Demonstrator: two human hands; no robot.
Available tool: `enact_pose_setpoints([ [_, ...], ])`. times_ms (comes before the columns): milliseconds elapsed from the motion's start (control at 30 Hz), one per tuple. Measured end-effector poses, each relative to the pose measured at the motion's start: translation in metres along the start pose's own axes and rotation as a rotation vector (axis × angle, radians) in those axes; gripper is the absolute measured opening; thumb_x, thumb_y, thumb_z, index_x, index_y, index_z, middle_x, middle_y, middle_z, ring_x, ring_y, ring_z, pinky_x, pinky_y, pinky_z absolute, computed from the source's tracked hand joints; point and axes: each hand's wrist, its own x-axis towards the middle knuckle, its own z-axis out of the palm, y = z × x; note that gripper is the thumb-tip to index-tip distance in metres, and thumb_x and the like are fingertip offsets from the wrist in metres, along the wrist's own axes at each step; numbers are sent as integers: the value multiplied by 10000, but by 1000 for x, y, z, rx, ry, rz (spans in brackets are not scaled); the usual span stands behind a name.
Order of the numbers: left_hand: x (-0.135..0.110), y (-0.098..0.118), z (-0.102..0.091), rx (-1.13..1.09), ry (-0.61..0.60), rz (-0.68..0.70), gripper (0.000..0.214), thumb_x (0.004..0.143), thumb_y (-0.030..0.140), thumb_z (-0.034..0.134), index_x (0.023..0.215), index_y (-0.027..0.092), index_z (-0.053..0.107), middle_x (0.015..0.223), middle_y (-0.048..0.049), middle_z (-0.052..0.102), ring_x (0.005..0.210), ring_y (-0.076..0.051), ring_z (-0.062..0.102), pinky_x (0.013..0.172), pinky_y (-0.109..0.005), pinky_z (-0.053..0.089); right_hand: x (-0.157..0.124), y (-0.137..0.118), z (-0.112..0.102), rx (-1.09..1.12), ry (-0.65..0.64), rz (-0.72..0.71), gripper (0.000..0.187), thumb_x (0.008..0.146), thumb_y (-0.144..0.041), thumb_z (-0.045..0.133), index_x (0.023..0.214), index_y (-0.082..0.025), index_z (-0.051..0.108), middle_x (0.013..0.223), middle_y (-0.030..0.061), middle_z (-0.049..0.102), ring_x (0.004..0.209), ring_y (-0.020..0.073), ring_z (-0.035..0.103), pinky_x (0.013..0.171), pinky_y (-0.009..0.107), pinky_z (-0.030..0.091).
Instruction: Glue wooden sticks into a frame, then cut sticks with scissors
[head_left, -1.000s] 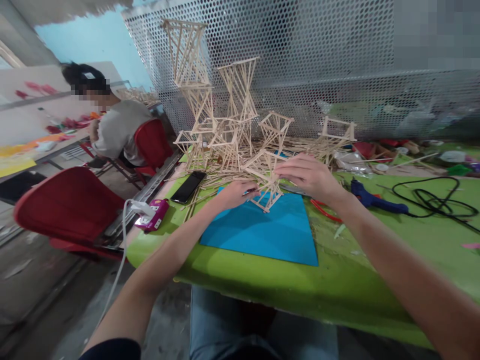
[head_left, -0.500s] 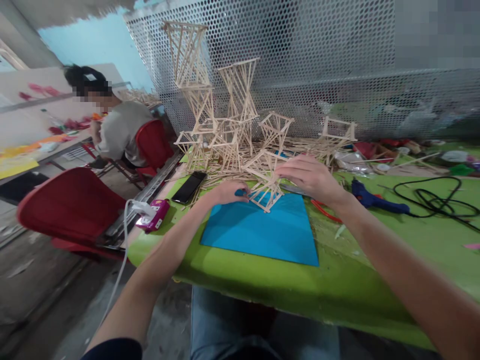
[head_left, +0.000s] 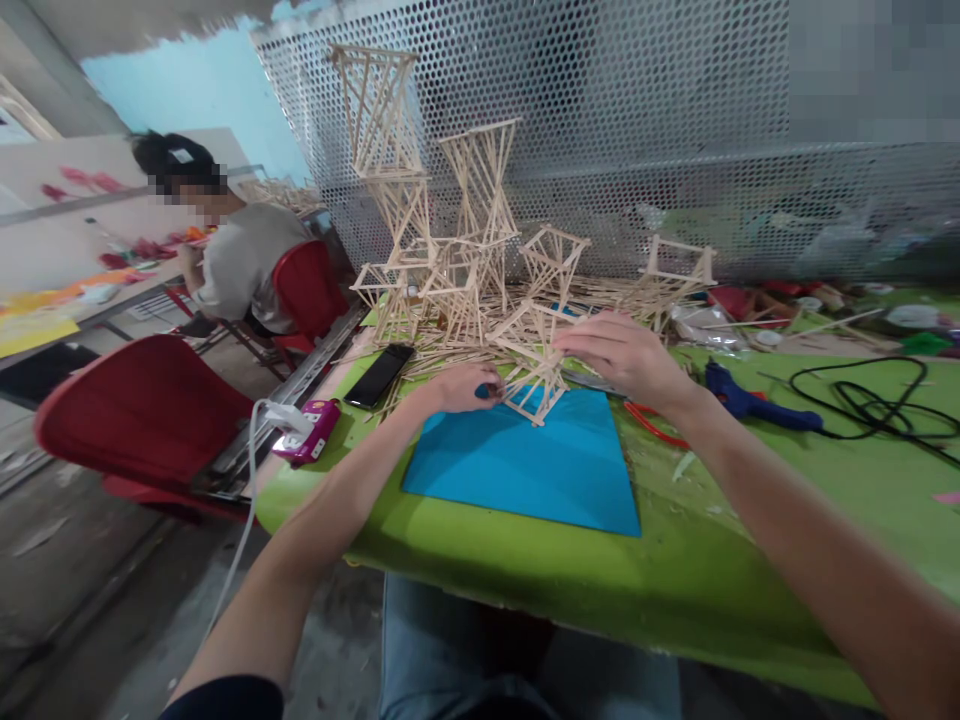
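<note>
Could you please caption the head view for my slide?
Both hands, left and right, grip a small stick frame over a blue sheet.

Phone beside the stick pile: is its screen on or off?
Off, as far as visible: the phone lies flat on the green table, its screen uniformly black.

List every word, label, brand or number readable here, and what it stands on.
None can be read.
Magenta power strip: pale marks on its top, too small and blurred to read.
Black phone: screen dark, no text.
Blue glue gun: no legible label.
Blue sheet and green table: blank.
</note>
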Motion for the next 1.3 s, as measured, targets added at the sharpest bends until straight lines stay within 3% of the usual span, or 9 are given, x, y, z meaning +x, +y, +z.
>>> enact_pose_setpoints([
  [233,1,9,-1,28,1,-15,205,960,325,661,1082,203,772,1154,-73,785,1066,-235,708,968,-323,503,-5,2,0,-34,-5,14,255,1079,-202,587,1247,-238,776,1237,80,813,1145,239,754,1042,416,570],
  [567,5,-7,7,64,-26,42,207,978,350,667,1110,216,753,1184,-68,773,1075,-233,692,942,-307,484,-11,8,4,-10,2,36,281,1061,-201,617,1296,-258,760,1257,82,802,1161,256,749,1043,439,583],
  [833,8,-10,11,-4,-16,91,173,968,269,676,1096,195,766,1186,-76,774,1033,-220,703,931,-299,497,-13,7,6,-26,56,56,274,1042,-221,657,1283,-268,778,1223,79,813,1127,269,761,1011,442,596],
  [1300,6,-11,5,-164,-6,66,244,1029,416,665,1099,233,811,1159,-62,803,1062,-200,731,936,-279,505,-23,9,9,-80,95,99,215,1040,-253,661,1219,-275,776,1194,55,831,1122,260,784,1036,439,613],
])
